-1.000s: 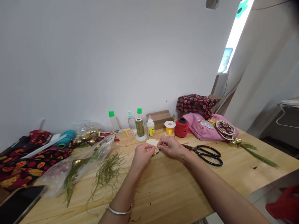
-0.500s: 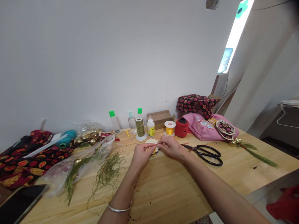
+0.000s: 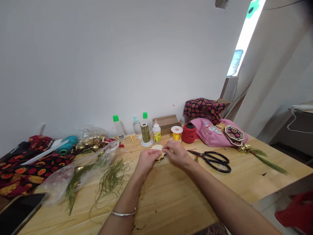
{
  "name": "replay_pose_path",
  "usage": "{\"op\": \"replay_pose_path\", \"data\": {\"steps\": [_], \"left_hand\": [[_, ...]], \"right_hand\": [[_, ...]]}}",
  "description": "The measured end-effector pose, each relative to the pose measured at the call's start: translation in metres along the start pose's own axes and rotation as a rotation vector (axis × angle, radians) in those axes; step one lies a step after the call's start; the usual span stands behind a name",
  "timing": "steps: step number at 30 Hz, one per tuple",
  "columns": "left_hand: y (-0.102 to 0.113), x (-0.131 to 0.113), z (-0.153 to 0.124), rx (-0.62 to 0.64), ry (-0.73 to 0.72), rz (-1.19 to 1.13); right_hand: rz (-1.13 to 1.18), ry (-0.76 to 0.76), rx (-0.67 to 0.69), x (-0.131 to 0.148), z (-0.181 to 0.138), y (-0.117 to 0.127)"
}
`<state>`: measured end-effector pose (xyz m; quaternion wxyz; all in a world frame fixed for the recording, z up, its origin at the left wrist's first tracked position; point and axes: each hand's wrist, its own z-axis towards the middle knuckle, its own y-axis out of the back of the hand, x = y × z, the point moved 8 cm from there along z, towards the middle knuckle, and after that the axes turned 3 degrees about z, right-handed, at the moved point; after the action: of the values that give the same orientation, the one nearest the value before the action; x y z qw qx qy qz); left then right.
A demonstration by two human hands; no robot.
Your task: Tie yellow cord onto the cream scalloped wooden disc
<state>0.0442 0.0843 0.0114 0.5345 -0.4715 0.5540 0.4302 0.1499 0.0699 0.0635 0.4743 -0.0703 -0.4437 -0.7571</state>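
Observation:
My left hand (image 3: 146, 160) and my right hand (image 3: 176, 153) meet over a small cream scalloped piece (image 3: 156, 148) lying on the wooden table (image 3: 186, 195). Both hands are closed in a pinch on a short yellow cord (image 3: 160, 158) at that piece. A silver bangle (image 3: 123, 213) sits on my left wrist. Just behind the hands stand a yellow cord spool (image 3: 176, 133), a red cord spool (image 3: 189, 133), an olive thread cone (image 3: 145, 133) and a small glue bottle (image 3: 156, 133).
Black scissors (image 3: 215, 160) lie right of my right hand. Olive threads (image 3: 111, 179) and a clear plastic bag (image 3: 80, 169) spread at left, patterned cloth (image 3: 22, 169) beyond. A pink bag (image 3: 210, 133) with an octagonal ornament (image 3: 233, 134) sits back right. A dark tablet (image 3: 19, 213) lies front left.
Both hands stay pinched at the cream piece, shifted slightly left and closer together. The view has moved a little.

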Motion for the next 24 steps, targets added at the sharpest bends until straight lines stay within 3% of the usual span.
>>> {"op": "replay_pose_path", "data": {"steps": [7, 12, 17, 24], "left_hand": [[-0.002, -0.002, -0.006, 0.051, 0.087, -0.105], [-0.002, 0.001, -0.004, 0.026, 0.099, -0.057], [-0.008, -0.001, -0.005, 0.118, 0.064, 0.003], [-0.001, 0.003, -0.003, 0.192, 0.086, -0.138]], "right_hand": [[0.063, -0.021, 0.002, -0.005, 0.000, -0.003], [0.061, 0.015, -0.007, 0.000, -0.001, -0.002], [0.112, -0.032, -0.002, -0.003, 0.000, -0.002], [0.672, -0.277, 0.150, -0.007, -0.001, -0.024]]}}
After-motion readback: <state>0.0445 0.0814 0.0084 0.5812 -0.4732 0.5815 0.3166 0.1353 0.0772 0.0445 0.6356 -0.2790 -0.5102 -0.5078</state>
